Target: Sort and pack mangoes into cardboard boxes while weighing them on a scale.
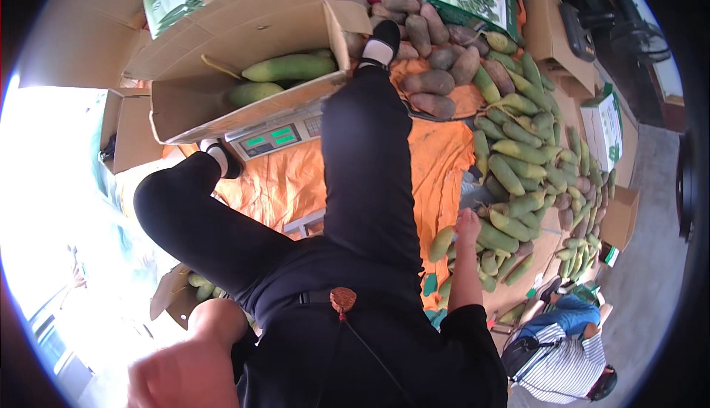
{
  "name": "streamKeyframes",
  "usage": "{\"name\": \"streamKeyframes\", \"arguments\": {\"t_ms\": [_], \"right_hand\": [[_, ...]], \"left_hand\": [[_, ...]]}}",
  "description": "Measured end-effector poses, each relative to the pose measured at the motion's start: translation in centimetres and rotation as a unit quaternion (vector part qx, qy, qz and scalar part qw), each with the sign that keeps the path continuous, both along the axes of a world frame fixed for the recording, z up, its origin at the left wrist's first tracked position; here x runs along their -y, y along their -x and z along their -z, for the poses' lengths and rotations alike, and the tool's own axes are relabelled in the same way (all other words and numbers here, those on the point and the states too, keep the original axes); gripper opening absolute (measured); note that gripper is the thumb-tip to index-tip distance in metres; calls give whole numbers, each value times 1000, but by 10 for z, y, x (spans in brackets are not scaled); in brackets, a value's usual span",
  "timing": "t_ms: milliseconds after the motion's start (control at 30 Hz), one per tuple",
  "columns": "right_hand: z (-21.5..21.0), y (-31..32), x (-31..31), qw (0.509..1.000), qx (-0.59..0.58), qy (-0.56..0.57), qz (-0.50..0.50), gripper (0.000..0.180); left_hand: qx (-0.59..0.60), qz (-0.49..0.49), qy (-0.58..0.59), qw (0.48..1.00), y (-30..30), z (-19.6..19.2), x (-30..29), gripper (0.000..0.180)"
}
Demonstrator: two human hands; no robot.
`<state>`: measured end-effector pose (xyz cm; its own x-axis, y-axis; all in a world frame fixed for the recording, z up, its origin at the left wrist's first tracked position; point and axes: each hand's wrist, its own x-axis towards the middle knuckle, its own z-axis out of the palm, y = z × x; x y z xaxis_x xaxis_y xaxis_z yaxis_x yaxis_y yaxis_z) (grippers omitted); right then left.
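Left arm (214, 325) is bending left of the green-radish pile (521, 150), left hand lying out of view, fingers undeterminable; right hand (467, 224) is reaching to the pile's left edge, finger state unclear; farther, left of the pile, green radishes (288, 68) are lying in an open carton (222, 45) over a scale (277, 140).

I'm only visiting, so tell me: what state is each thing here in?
Right hand: fingers curled at the heap; grip unclear
Green vegetables: heaped loose
Brownish roots: piled loose
Large carton: open, green vegetables inside
Scale: display lit green
Orange sheet: wrinkled
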<state>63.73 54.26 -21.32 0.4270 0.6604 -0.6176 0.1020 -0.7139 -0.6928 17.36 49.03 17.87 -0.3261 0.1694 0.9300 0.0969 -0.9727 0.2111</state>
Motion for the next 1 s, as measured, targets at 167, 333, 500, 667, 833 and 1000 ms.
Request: {"name": "streamKeyframes", "arguments": {"t_ms": [167,333,500,667,833,1000], "right_hand": [[-103,62,-75,996,-42,-79,-19,27],[-218,134,-131,963,-39,-226,-144,29],[-355,225,-196,849,-94,-427,-296,31],[-449,331,-233,722,-245,-494,-418,26],[-455,430,-229,659,-381,-465,-453,29],[-400,506,-208,584,-276,-554,-524,20]], "left_hand": [[-104,-339,530,771,33,42,-9,53],[-271,-378,675,572,55,118,-31,77],[-298,-414,740,439,60,149,-39,87],[-309,-400,760,408,63,156,-38,87],[-305,-415,746,422,63,154,-39,85],[-302,-416,743,430,64,159,-36,84]]}}
